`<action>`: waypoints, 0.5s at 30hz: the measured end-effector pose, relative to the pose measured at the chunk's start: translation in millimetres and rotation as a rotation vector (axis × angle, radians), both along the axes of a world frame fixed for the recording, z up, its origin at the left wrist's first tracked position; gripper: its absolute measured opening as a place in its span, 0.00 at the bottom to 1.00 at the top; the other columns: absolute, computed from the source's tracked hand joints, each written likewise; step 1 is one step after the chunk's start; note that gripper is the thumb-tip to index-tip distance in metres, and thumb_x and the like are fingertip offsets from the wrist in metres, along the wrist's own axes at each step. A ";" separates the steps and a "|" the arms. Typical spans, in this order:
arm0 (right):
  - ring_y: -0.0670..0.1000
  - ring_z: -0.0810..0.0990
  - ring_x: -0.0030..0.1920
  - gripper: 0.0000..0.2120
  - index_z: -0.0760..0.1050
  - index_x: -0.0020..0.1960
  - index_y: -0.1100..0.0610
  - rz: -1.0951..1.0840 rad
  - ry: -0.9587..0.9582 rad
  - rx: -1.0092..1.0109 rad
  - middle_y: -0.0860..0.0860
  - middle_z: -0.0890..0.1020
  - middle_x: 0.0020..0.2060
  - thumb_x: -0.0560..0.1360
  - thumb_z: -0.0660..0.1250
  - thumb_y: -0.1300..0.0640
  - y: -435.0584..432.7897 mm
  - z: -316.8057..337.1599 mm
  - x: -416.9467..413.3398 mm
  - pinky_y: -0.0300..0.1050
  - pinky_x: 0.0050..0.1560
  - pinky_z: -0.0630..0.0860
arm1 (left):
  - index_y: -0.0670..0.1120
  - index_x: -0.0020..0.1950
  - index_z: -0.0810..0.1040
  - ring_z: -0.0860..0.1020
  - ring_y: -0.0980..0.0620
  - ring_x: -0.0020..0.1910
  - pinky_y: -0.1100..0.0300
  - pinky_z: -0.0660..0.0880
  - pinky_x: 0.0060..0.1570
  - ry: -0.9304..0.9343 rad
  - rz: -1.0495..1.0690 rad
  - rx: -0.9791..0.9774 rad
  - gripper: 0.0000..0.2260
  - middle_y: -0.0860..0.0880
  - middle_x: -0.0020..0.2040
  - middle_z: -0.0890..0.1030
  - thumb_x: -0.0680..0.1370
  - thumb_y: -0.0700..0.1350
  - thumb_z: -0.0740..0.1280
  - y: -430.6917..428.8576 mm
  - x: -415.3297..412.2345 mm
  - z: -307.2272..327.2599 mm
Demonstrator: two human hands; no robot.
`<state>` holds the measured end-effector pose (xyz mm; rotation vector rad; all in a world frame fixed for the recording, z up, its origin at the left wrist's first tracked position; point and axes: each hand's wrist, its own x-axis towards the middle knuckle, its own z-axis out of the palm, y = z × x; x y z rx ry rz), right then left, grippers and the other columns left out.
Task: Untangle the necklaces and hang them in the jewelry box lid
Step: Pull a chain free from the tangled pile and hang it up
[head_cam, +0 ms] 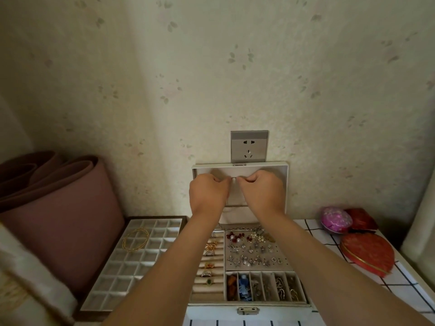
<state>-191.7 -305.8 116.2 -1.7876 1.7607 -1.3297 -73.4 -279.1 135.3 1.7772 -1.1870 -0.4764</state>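
Up near the top of the lid, your fingertips (pixel 227 181) are curling in and pinching close together, one set on each side of a little hook (pixel 233 180). They are likely holding a necklace (pixel 229 208), but its chain is too thin to see there. Only a faint pale loop is showing lower down, between your wrists. Your left hand (pixel 208 192) and right hand (pixel 262 191) are hiding much of the lid (pixel 235 164), which is standing up against the wall. If you are letting go too soon, I think the chain could be slipping off the hook and falling into the jewelry box (pixel 247 310), landing among the earrings (pixel 249 252) and getting knotted. Pulling hard could be snapping it. Another silver chain (pixel 244 228) is lying at the back of the tray, looking bunched.
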 end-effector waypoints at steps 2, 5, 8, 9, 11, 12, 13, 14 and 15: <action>0.46 0.76 0.27 0.18 0.75 0.29 0.49 0.043 0.021 0.019 0.44 0.76 0.23 0.75 0.73 0.47 1.6 -3.2 -2.4 0.43 0.29 0.73 | 0.44 0.28 0.80 0.82 0.48 0.27 0.54 0.82 0.35 -0.019 -0.018 0.032 0.19 0.47 0.25 0.81 0.76 0.53 0.69 2.9 0.8 -3.6; 0.47 0.74 0.24 0.19 0.76 0.28 0.49 0.124 0.067 0.069 0.45 0.75 0.21 0.75 0.72 0.45 4.9 -7.8 -8.2 0.43 0.30 0.75 | 0.45 0.28 0.75 0.81 0.52 0.24 0.63 0.76 0.28 -0.030 -0.075 0.050 0.20 0.49 0.24 0.79 0.78 0.52 0.69 10.5 2.4 -8.5; 0.47 0.71 0.23 0.22 0.71 0.26 0.51 0.257 0.146 0.237 0.45 0.71 0.20 0.76 0.70 0.49 6.1 -13.8 -14.6 0.41 0.32 0.72 | 0.44 0.35 0.78 0.82 0.53 0.26 0.57 0.82 0.36 0.068 -0.147 0.061 0.14 0.47 0.32 0.83 0.78 0.48 0.69 13.8 3.3 -14.1; 0.48 0.71 0.26 0.19 0.72 0.28 0.51 0.328 0.158 0.344 0.46 0.72 0.22 0.77 0.68 0.51 8.4 -15.6 -16.1 0.43 0.34 0.71 | 0.43 0.37 0.79 0.83 0.52 0.28 0.52 0.83 0.40 0.120 -0.177 0.061 0.12 0.46 0.34 0.83 0.78 0.46 0.70 14.6 3.4 -15.2; 0.49 0.72 0.29 0.15 0.72 0.33 0.53 0.457 0.147 0.496 0.47 0.72 0.26 0.77 0.67 0.52 14.4 -17.5 -18.8 0.44 0.35 0.69 | 0.43 0.39 0.83 0.83 0.48 0.36 0.49 0.83 0.46 0.179 -0.250 0.053 0.08 0.47 0.36 0.85 0.77 0.43 0.70 15.2 2.7 -17.1; 0.49 0.71 0.31 0.13 0.72 0.35 0.55 0.508 0.110 0.535 0.49 0.72 0.28 0.76 0.67 0.52 18.8 -17.0 -18.9 0.44 0.36 0.68 | 0.43 0.40 0.84 0.83 0.48 0.39 0.50 0.82 0.49 0.184 -0.283 0.053 0.07 0.48 0.37 0.85 0.77 0.42 0.69 16.1 2.0 -16.9; 0.50 0.71 0.33 0.13 0.73 0.37 0.57 0.553 0.064 0.554 0.51 0.73 0.31 0.76 0.67 0.51 23.1 -16.6 -18.3 0.44 0.38 0.67 | 0.44 0.41 0.84 0.82 0.50 0.41 0.53 0.80 0.50 0.182 -0.312 0.055 0.07 0.49 0.39 0.84 0.77 0.42 0.69 17.8 0.8 -15.5; 0.50 0.72 0.35 0.12 0.75 0.40 0.60 0.584 0.022 0.562 0.52 0.73 0.33 0.75 0.67 0.51 27.2 -16.0 -17.0 0.46 0.41 0.66 | 0.47 0.42 0.84 0.81 0.52 0.44 0.55 0.79 0.52 0.174 -0.336 0.051 0.06 0.51 0.40 0.84 0.77 0.41 0.69 19.0 -0.3 -13.7; 0.50 0.72 0.37 0.12 0.77 0.44 0.62 0.599 -0.011 0.564 0.52 0.74 0.35 0.75 0.68 0.52 30.2 -15.3 -15.6 0.47 0.42 0.67 | 0.49 0.43 0.83 0.81 0.52 0.47 0.56 0.77 0.53 0.164 -0.358 0.045 0.06 0.53 0.42 0.84 0.78 0.41 0.69 19.7 -0.9 -11.6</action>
